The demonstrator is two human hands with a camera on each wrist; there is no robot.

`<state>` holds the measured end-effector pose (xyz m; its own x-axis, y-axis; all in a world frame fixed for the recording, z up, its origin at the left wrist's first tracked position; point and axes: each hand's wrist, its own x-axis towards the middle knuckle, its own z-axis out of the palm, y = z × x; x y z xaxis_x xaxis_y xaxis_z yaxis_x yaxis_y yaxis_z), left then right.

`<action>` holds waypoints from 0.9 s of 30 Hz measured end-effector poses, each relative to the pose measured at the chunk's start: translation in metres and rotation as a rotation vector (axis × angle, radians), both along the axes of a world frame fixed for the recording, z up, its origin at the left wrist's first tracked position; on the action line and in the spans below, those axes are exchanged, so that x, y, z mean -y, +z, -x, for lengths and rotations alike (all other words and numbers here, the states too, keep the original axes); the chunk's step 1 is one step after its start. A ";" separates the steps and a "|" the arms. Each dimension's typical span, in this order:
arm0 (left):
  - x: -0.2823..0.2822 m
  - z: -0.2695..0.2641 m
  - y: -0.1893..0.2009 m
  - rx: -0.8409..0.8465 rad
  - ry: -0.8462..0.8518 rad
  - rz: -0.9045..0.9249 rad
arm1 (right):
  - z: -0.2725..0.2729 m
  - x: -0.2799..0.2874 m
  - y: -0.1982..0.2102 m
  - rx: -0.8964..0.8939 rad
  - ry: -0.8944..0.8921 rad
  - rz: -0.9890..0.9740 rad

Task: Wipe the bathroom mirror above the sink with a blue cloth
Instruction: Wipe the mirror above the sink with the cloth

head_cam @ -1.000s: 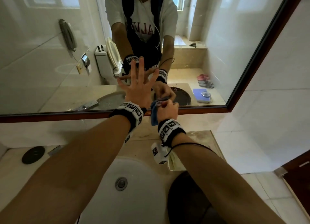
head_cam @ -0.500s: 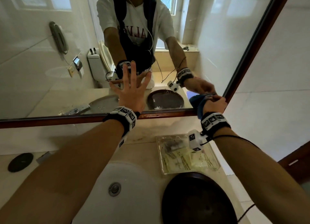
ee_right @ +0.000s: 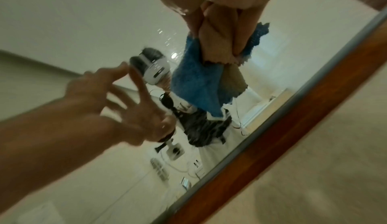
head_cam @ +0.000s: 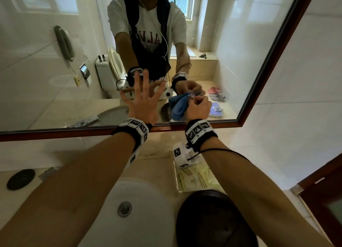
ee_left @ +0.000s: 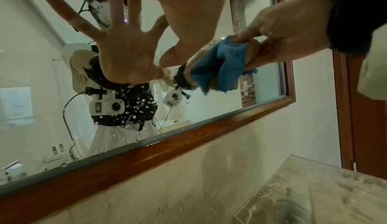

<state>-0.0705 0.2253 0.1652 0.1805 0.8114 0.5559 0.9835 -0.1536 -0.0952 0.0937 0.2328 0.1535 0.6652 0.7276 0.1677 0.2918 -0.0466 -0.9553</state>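
A pale marble counter (head_cam: 151,165) runs under the wall here, with a white sink (head_cam: 140,200) sunk into it and a dark round thing (head_cam: 212,219) to its right; I cannot tell what that is. Just below the right wrist lies a clear tray (head_cam: 196,178) of yellowish packets, their print too small to read.

Beyond the wrists comes the brown wooden frame (head_cam: 55,133), then the mirror (head_cam: 46,71). The left hand (head_cam: 143,102) is laid flat on the glass with fingers (head_cam: 137,84) spread wide, holding nothing, most likely a brace for leaning over the basin. Just right of those fingers, the right hand (head_cam: 198,108) is balled tight round the blue cloth (head_cam: 178,106), which bunches out of the fist and presses the glass low down, near the bottom frame. A bunched grip like that seems meant to put weight behind the wiping.

White droplets (ee_left: 138,105) speckle the glass below the left palm, so that patch looks unwiped.

Farthest in, the reflection shows a shirt with mirrored lettering, not legible.
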 end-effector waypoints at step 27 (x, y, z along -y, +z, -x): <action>-0.003 0.001 -0.004 -0.003 -0.007 -0.009 | -0.144 0.014 0.025 -0.083 -0.461 0.058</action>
